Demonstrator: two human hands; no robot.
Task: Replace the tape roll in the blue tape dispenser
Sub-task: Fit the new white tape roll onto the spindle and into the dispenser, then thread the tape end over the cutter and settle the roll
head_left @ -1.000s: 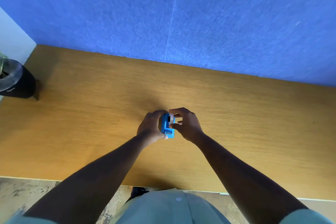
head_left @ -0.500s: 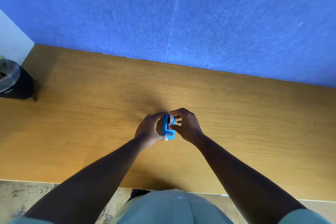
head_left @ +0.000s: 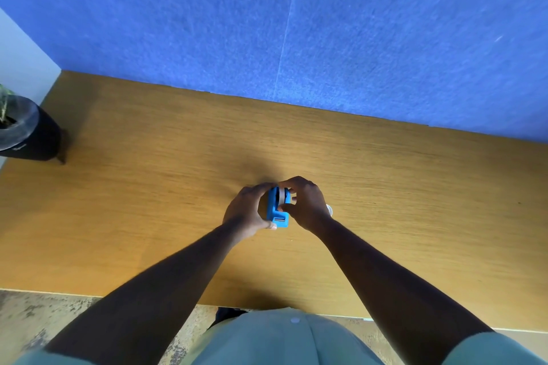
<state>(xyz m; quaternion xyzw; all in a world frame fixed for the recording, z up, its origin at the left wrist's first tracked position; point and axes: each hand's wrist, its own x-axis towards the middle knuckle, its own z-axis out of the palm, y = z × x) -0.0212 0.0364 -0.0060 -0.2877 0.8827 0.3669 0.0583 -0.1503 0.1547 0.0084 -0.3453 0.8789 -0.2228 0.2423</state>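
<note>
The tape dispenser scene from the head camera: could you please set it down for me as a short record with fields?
surface: wooden desk, blue wall panel behind
dispenser: blue tape dispenser, mid-desk, between both hands
tape roll: tape roll in the dispenser's far end
left hand: left hand grips the dispenser's left side
right hand: right hand pinches at the roll
far left: black pot with a plant

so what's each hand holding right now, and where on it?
Left hand grips the blue tape dispenser by its left side, thumb near the cutter end. Right hand pinches the tape roll seated in the dispenser, at its right face.
</note>
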